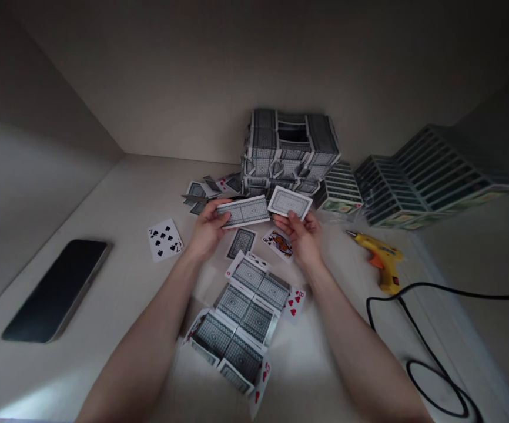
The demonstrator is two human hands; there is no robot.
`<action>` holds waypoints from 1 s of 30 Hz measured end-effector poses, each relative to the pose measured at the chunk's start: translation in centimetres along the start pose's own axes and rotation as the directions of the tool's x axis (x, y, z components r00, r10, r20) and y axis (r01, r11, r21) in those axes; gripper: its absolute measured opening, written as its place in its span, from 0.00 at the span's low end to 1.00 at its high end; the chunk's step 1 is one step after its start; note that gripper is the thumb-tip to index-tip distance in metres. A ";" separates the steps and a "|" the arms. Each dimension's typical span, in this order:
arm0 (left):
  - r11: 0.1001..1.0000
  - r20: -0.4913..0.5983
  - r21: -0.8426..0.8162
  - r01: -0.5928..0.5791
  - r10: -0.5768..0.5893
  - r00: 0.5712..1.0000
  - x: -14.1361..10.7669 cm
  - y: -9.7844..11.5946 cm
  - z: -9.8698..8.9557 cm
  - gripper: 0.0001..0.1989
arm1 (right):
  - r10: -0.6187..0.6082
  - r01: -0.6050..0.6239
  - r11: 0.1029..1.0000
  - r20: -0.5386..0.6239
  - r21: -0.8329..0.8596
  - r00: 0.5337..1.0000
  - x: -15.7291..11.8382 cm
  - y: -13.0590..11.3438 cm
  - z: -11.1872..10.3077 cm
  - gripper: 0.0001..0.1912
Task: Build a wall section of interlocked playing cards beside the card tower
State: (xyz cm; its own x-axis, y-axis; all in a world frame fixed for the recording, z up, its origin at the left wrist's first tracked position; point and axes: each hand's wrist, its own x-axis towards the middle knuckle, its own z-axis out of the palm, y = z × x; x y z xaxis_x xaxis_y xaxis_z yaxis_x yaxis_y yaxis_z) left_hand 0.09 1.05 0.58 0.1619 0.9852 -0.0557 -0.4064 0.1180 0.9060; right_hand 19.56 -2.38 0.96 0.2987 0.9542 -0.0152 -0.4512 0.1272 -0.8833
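My left hand (209, 228) grips a long strip of joined playing cards (245, 211), backs up, with the thumb on top. In my right hand (300, 234) is a single card (290, 201), also back up, pinched between thumb and fingers. The card's left edge is close to the strip's right end. Below my hands lies a folded card structure (240, 317) with low raised sides and several face cards sticking out. A face-down card (241, 242) and a queen card (278, 243) rest between it and my hands.
Behind my hands stands a boxy card structure (290, 153). Stacked card packs (431, 176) are at right, above a yellow glue gun (380, 258) with a black cable. At left lie a seven of spades (164, 239) and a phone (56, 291). Scissors (193, 199) rest on loose cards.
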 end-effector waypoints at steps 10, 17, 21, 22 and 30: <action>1.000 0.003 0.014 -0.018 0.018 1.000 0.0 -0.1 0.1 0.16 | 0.024 -0.024 1.000 -0.007 0.011 1.000 0.1 -0.1 -0.2 0.11; 1.000 -0.006 0.018 -0.015 0.015 1.000 0.0 -0.1 0.1 0.16 | 0.034 -0.034 0.999 -0.018 0.003 0.999 0.3 0.1 -0.4 0.12; 0.999 0.005 0.032 -0.022 0.021 1.000 0.1 -0.2 0.0 0.16 | 0.034 -0.034 0.999 -0.009 0.003 0.999 0.3 0.1 -0.6 0.12; 0.999 0.007 0.032 -0.024 0.024 1.000 0.1 -0.2 -0.1 0.16 | 0.037 -0.037 0.999 0.001 -0.008 0.999 0.3 0.1 -0.6 0.12; 1.000 -0.003 0.006 -0.028 0.028 1.000 0.0 -0.1 0.1 0.16 | 0.057 -0.056 0.998 0.024 -0.019 0.998 0.2 0.0 -0.6 0.10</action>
State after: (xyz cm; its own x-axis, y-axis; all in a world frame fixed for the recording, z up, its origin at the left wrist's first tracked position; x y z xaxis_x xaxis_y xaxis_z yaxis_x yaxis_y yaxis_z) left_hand 0.21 1.04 0.48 0.1478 0.9885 -0.0316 -0.4053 0.0896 0.9098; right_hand 20.14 -2.31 0.62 0.2520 0.9662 -0.0538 -0.4512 0.0681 -0.8898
